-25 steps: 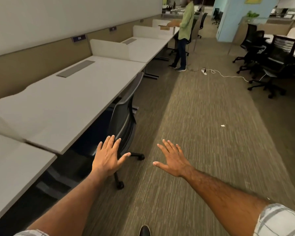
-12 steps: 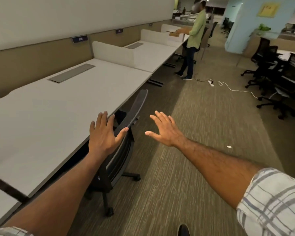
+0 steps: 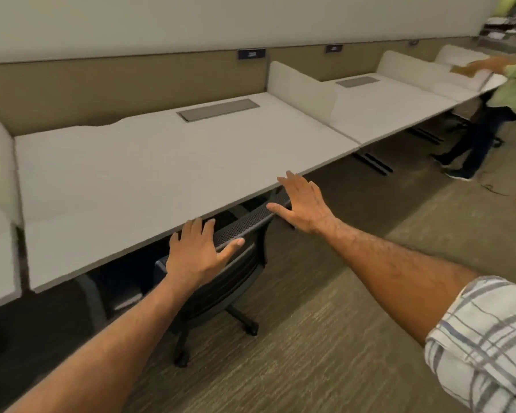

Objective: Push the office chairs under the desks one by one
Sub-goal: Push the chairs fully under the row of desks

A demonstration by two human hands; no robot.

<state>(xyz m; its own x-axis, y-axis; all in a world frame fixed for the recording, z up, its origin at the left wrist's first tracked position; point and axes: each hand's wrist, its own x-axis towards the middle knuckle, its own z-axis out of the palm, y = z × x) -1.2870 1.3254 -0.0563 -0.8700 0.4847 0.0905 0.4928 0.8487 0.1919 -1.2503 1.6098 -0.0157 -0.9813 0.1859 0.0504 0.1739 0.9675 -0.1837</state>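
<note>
While I look down from the head camera, my two bare arms reach out over the carpet (image 3: 325, 353). A plaid sleeve (image 3: 486, 341) covers my right arm near the camera. My left hand (image 3: 198, 253) lies flat on the top of the office chair (image 3: 221, 281), with the fingers (image 3: 195, 231) spread wide and holding nothing. My right hand (image 3: 303, 204) is flat and spread too, touching the far end of the same chair back, not gripping it. The black chair is mostly tucked under the white tabletop (image 3: 149, 171); its back is right at the edge and its wheels show on the carpet. Farther away, a gray panel (image 3: 218, 109) sits in the tabletop, and a white divider (image 3: 298, 84) stands beside it. Far off on the right, another person (image 3: 501, 108) in a green shirt stands by the next desks.
</note>
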